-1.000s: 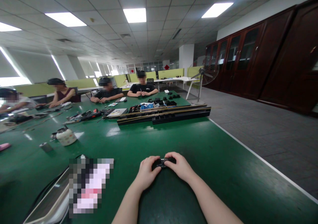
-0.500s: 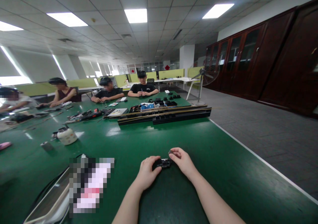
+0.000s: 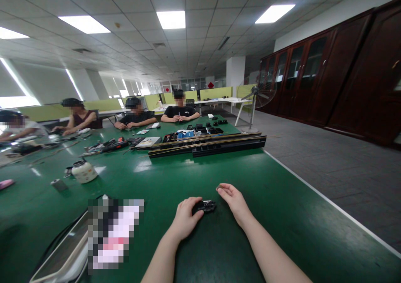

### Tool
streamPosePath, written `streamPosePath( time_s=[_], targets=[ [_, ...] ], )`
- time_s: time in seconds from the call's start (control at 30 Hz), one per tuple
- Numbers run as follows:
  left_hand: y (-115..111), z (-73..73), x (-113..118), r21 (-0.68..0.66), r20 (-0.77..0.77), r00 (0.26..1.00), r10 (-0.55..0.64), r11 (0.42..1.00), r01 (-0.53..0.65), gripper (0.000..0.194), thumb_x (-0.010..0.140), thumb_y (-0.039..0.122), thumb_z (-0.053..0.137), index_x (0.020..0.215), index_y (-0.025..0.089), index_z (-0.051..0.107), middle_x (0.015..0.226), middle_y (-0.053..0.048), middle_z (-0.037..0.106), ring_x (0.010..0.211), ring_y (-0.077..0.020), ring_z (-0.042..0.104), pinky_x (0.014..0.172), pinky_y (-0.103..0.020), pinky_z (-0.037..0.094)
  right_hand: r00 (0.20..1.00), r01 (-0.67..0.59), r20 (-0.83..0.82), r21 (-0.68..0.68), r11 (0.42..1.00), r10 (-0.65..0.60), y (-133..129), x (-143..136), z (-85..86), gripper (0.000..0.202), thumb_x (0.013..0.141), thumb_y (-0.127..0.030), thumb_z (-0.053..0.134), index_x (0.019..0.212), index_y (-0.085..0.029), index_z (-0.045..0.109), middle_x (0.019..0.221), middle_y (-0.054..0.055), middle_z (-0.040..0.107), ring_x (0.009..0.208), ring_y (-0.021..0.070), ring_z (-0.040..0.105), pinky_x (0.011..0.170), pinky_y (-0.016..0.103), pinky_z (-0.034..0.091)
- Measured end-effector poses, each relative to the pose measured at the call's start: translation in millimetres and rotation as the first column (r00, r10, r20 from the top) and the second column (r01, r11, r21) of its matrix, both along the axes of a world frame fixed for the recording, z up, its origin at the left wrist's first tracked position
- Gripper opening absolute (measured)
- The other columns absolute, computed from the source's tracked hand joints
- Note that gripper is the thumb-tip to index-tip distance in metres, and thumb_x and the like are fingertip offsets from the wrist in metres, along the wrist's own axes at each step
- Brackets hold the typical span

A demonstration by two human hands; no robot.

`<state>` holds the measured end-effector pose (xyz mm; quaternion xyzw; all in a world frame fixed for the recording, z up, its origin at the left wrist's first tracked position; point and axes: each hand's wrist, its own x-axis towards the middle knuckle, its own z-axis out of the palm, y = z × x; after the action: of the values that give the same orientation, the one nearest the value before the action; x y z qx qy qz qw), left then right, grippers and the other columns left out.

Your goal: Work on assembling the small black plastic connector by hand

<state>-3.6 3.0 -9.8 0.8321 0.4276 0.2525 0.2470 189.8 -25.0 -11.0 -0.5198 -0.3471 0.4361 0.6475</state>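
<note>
The small black part (image 3: 207, 206) lies on the table between the two hands, right against the left hand (image 3: 186, 217); its long axis runs roughly sideways, across the wearer's view, one end tucked inside the left hand's grasp and the free end pointing toward the right hand (image 3: 233, 202); its finer details are too small to tell. The tabletop (image 3: 282, 199) is glossy green; beyond both hands lie long black rails (image 3: 230, 146), also set roughly crosswise, with thin rods over them; left of the left hand stand a pale jar (image 3: 84, 172) and a small grey cylinder (image 3: 59, 185); nearer the wearer on that side is a pale-rimmed frame (image 3: 59, 253) beside a pixelated patch. Past the rails, people in dark headgear sit along the table; a standing fan (image 3: 254, 91) and dark wooden cabinets (image 3: 313, 70) are far off to the right of the hands. The left hand is curved, thumb and fingers closed about the part; the right hand, apart from it and slightly farther forward, pinches a small greyish piece (image 3: 218, 187) between thumb and fingertips.
</note>
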Motion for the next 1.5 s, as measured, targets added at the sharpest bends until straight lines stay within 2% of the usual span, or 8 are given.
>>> streamPosePath(
  time_s=[0.47,1.13,1.5],
  targets=[
    [0.3,-1.3,0.5,0.002,-0.001,1.000,0.006,1.000,-0.006,0.038,0.074,0.018,0.060,0.112,0.021,0.060,0.112,-0.006,0.064,0.106,-0.0235,0.055,0.097,-0.039,0.037,0.998,0.031,-0.049,-0.049,0.998,-0.034,0.1,1.3,1.6,0.048,0.052,-0.048,0.077,0.087,-0.019,0.061,0.093,0.008,0.071,0.099,0.0260,0.062,0.090,0.040,0.043],
    [0.1,-0.5,-0.2,0.009,0.006,1.000,0.004,1.000,-0.004,0.037,0.074,0.020,0.061,0.111,0.023,0.061,0.112,-0.006,0.064,0.106,-0.0243,0.056,0.096,-0.039,0.038,0.998,0.035,-0.045,-0.052,0.998,-0.037,-1.2,1.7,2.8,0.046,0.053,-0.047,0.076,0.087,-0.020,0.062,0.092,0.008,0.071,0.095,0.0250,0.063,0.085,0.038,0.047],
    [0.7,-1.4,-0.2,0.010,0.008,1.000,-0.009,1.000,0.009,0.037,0.075,0.019,0.060,0.112,0.018,0.060,0.112,-0.008,0.063,0.106,-0.0242,0.055,0.096,-0.039,0.038,0.999,0.027,-0.024,-0.047,0.999,-0.029,-1.7,0.5,4.2,0.047,0.053,-0.048,0.076,0.087,-0.018,0.062,0.091,0.008,0.071,0.096,0.0250,0.063,0.087,0.039,0.045]
  ],
)
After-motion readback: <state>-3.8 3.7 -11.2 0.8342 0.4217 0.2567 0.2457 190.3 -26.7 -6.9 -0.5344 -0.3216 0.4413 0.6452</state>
